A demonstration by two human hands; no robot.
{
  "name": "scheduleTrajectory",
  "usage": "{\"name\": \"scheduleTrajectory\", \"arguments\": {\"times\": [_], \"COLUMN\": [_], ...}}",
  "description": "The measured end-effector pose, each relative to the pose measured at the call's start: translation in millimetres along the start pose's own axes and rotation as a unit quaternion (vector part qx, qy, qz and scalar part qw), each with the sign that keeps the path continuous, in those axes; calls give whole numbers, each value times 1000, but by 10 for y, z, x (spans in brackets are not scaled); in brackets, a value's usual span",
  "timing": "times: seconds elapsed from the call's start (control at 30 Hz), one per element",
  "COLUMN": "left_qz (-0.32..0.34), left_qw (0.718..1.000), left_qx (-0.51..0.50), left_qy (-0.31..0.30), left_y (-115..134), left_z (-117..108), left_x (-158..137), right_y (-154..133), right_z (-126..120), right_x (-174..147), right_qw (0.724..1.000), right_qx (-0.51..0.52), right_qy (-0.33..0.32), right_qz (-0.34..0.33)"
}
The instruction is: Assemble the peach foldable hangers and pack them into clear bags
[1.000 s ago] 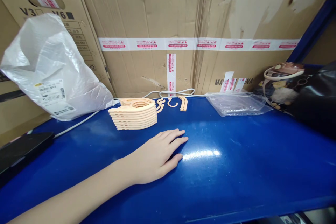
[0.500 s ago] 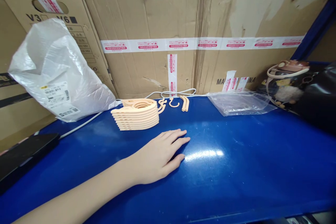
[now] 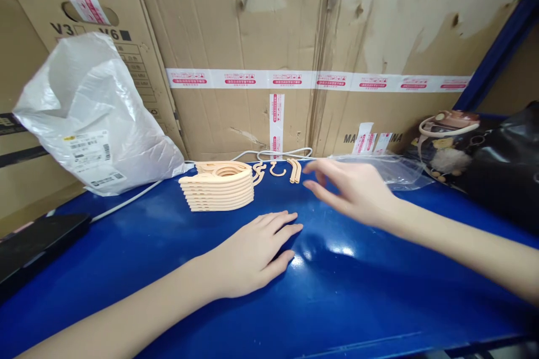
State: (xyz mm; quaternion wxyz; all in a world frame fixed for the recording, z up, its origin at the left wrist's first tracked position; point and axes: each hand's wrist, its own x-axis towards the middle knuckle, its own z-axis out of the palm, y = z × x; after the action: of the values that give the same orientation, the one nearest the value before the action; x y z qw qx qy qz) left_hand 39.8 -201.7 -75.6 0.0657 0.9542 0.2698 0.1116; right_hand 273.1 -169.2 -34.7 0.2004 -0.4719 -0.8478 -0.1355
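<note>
My left hand lies flat on the blue tabletop, fingers stretched out and holding nothing. My right hand hovers over the table with thumb and fingers apart, its fingertips just right of two short curved peach plastic pieces. Left of these lies a single peach hook. Beside it stands a neat stack of peach plastic folding hangers, with a few hooks at its right end. No hand touches the stack.
A white plastic mailing bag leans at the left, near a black device and a white cable. Cardboard boxes form the back. Behind my right hand lies a clear plastic bag; a bottle and black bag stand right.
My right hand has come into view from the right and reached toward the curved pieces. My left hand stays in place. The camera view has shifted slightly.
</note>
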Motion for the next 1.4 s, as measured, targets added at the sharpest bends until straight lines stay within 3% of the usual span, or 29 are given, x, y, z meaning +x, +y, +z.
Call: {"name": "scheduleTrajectory", "arguments": {"times": [0.13, 0.27, 0.37, 0.63, 0.73, 0.83, 0.9, 0.97, 1.03, 1.2, 1.3, 1.4], "left_qz": [-3, -2, 2, 29, 16, -21, -41, -53, -63, -97, -123, -121], "left_qw": [1000, 1000, 1000, 996, 995, 997, 998, 997, 997, 994, 991, 992], "left_qx": [11, 12, 7, 4, 8, 21, 27, 28, 24, -5, -18, -18], "left_qy": [-16, -11, 3, 80, 93, 69, 51, 43, 41, 45, 41, 34], "left_y": [2, 4, 21, 75, 64, 35, 16, 6, 7, 14, -10, -46], "left_z": [-6, -5, -25, -67, -59, -51, -48, -50, -57, -111, -155, -164], "left_x": [1, -14, -32, -31, -11, 4, 9, 12, 12, 2, -8, -8], "right_y": [235, 444, 506, 367, 123, -114, -186, -164, -73, 162, 206, 216], "right_z": [393, 754, 759, 270, 112, -19, -47, 7, 143, 599, 750, 748], "right_x": [486, 749, 738, 119, -200, -358, -312, -147, 92, 644, 766, 706], "right_qw": [986, 977, 973, 975, 977, 966, 961, 973, 982, 991, 992, 992], "right_qx": [-31, -30, -13, 47, 102, 170, 186, 163, 130, 51, 33, 25], "right_qy": [-95, -110, -137, -184, -182, -193, -192, -145, -116, -121, -122, -121], "right_qz": [130, 177, 185, 113, 39, -39, -66, -79, -80, -19, 3, 7]}}
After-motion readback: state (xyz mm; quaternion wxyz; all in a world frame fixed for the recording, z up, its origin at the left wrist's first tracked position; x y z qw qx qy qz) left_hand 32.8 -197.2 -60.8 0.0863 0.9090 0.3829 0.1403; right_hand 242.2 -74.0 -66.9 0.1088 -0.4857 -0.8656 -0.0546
